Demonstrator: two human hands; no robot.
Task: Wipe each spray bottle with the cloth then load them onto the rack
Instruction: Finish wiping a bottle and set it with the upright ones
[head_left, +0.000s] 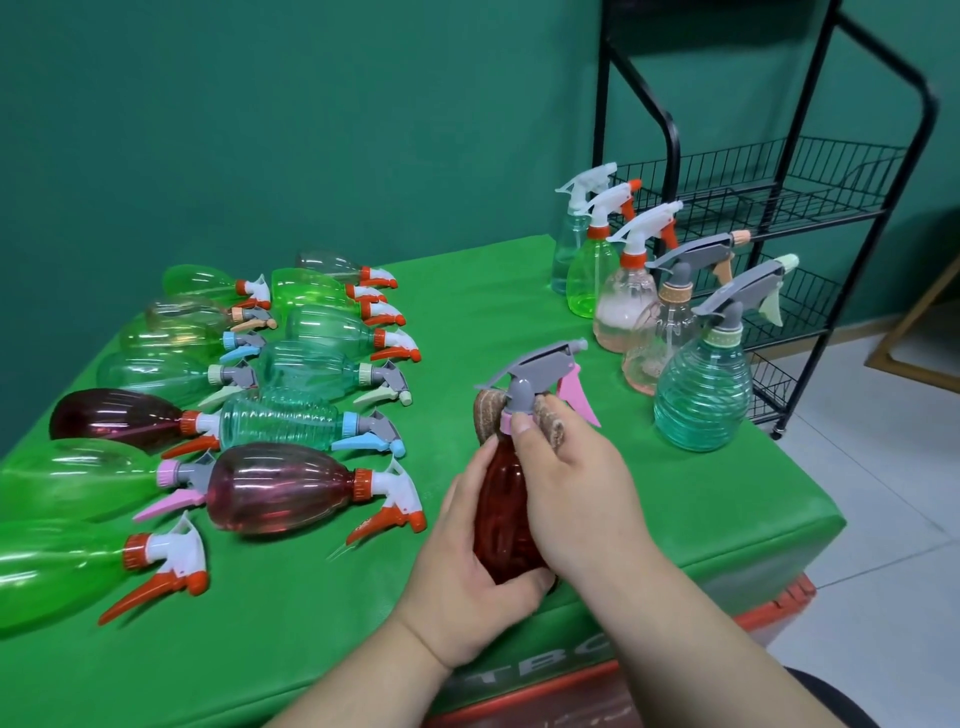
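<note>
Wall (311, 104): painted a flat teal green, running across the far side and continuing at the far right; no marks seen.

Table (675, 519): occupies the left and centre and is covered by a bright green cover with a slight sheen. The cover hangs over the near and right edges.

Red-orange box (774, 613): shows below the cover at the near right corner.

Floor (883, 467): pale tiles with thin joints, visible on the right.

Light-wood frame (914, 314): stands on the floor at the far right and is cut by the picture edge.

Lighting: even and soft, with no hard shadows.
</note>
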